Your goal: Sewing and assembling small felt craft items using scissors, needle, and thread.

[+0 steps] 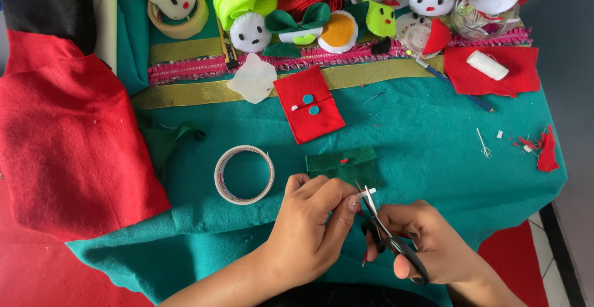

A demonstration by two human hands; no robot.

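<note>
Near the front edge of the teal felt table cover [433,134], left hand [312,220] pinches a small white tape strip [366,192], long axis left-right, between the open blades of black-handled scissors [387,233] gripped by right hand [433,245].

Open teal cloth [421,134] right of the red pouch [308,111] (tape roll [244,174] and green felt [342,163] nearer the hands)

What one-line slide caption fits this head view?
Right hand snips a small white strip with scissors, held by left hand, over teal felt.
</note>
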